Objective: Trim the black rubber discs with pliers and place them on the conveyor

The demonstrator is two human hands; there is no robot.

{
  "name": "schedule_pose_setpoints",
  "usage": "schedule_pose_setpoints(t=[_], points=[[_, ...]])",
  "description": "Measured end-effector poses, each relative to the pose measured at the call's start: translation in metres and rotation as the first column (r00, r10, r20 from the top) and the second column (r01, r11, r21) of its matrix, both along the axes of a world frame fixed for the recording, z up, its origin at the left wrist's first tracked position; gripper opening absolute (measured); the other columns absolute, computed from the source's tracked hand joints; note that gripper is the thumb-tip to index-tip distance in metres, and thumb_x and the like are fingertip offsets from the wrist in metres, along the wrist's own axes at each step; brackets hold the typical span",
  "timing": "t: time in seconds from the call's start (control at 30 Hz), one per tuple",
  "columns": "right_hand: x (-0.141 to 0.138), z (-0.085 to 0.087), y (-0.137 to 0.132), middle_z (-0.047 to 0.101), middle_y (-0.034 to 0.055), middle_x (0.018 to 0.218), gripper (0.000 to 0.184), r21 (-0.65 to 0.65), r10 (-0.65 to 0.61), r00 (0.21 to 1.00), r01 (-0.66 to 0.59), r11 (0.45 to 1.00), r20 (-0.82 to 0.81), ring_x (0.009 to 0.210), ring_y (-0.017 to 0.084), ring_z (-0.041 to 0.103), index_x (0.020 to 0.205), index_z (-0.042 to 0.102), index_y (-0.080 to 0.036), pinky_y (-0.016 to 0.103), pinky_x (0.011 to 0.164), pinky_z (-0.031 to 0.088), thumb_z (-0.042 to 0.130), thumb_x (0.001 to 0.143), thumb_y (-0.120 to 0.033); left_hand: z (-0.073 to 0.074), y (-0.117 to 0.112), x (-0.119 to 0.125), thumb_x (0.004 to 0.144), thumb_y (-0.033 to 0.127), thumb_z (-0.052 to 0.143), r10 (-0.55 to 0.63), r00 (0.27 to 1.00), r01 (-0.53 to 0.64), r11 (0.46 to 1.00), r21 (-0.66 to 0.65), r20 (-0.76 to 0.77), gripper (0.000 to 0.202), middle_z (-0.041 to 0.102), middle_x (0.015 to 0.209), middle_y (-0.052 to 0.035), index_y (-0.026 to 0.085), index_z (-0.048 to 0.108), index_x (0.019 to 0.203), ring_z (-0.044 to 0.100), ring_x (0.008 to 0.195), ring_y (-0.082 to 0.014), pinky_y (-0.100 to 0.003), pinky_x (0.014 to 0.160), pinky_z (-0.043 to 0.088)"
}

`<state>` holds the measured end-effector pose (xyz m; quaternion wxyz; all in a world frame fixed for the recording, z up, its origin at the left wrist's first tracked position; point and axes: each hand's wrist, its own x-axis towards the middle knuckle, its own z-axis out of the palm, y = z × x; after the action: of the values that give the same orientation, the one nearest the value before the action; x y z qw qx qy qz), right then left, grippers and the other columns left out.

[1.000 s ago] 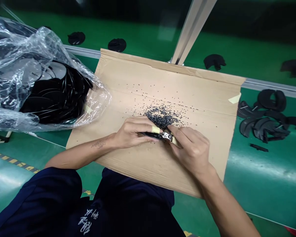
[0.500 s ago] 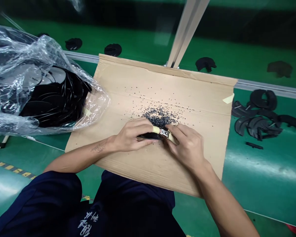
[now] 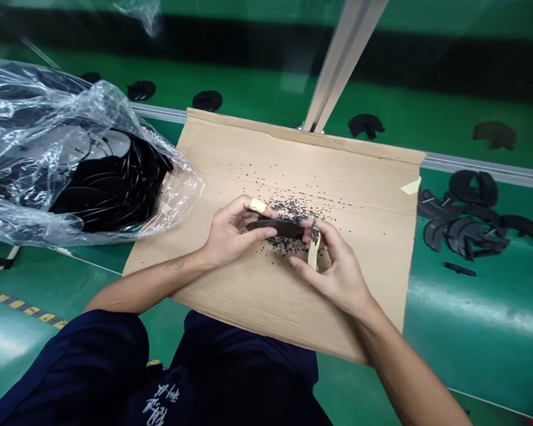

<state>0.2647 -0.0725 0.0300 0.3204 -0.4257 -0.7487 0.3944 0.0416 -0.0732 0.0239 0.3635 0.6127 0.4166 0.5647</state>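
Between the thumb and fingers of my left hand is a thin, curved black plastic part, tilted nearly edge-on. Yellow tape wraps one finger of that hand. My right hand holds small nippers with pale yellow handles, their metal head pointing away from me. The right fingertips reach the right end of the black part, while the right thumb stands apart from the handles. Beneath both hands, many tiny black plastic bits lie scattered over a cardboard sheet.
A clear plastic bag full of black discs lies at the left. More curved black parts are heaped on the green table at the right. A metal post rises behind the cardboard.
The nippers have come away from the black part and turned upright in my right hand, whose thumb has opened. My left hand has tilted the part, showing more of it.
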Motion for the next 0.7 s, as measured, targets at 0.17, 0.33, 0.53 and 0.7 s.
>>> schedule_pose_setpoints(t=[0.17, 0.33, 0.53, 0.7], points=[[-0.004, 0.003, -0.005, 0.069, 0.007, 0.108, 0.039, -0.039, -0.026, 0.988, 0.02, 0.999, -0.155, 0.095, 0.022, 0.068, 0.124, 0.059, -0.024, 0.04, 0.087, 0.057, 0.071, 0.087, -0.03, -0.005, 0.0, -0.003, 0.088, 0.02, 0.075, -0.086, 0.986, 0.091, 0.995, 0.03, -0.144, 0.027, 0.073, 0.101, -0.0045, 0.017, 0.064, 0.113, 0.073, 0.096, -0.0129, -0.024, 0.082, 0.063], [-0.001, 0.012, -0.001, 0.069, 0.0061, 0.105, 0.037, 0.118, 0.066, 0.991, -0.053, 0.992, -0.112, 0.095, 0.022, 0.066, 0.124, 0.063, -0.025, 0.04, 0.086, 0.056, 0.071, 0.089, -0.022, -0.007, 0.005, -0.008, 0.093, 0.016, 0.067, -0.055, 0.925, 0.125, 0.978, 0.165, -0.376, 0.013, 0.073, 0.105, -0.0082, 0.016, 0.072, 0.106, 0.07, 0.098, -0.0149, -0.03, 0.085, 0.061], [0.002, 0.006, 0.007, 0.068, 0.0078, 0.118, 0.042, 0.137, -0.029, 0.988, 0.05, 0.989, -0.151, 0.105, 0.025, 0.066, 0.128, 0.062, -0.028, 0.044, 0.093, 0.055, 0.074, 0.088, -0.028, 0.001, 0.004, -0.007, 0.094, 0.02, 0.067, -0.119, 0.985, 0.123, 0.992, 0.026, -0.125, 0.013, 0.071, 0.107, -0.0084, 0.016, 0.068, 0.107, 0.068, 0.105, -0.0152, -0.028, 0.089, 0.058], [-0.008, 0.004, -0.004, 0.07, 0.0071, 0.109, 0.032, 0.115, -0.059, 0.984, 0.08, 0.99, -0.17, 0.096, 0.023, 0.068, 0.115, 0.065, -0.024, 0.04, 0.086, 0.058, 0.074, 0.084, -0.022, 0.001, -0.002, -0.003, 0.093, 0.014, 0.065, -0.222, 0.971, 0.226, 0.973, 0.04, -0.092, 0.011, 0.068, 0.113, -0.0088, 0.017, 0.061, 0.102, 0.068, 0.106, -0.0155, -0.028, 0.089, 0.059]])
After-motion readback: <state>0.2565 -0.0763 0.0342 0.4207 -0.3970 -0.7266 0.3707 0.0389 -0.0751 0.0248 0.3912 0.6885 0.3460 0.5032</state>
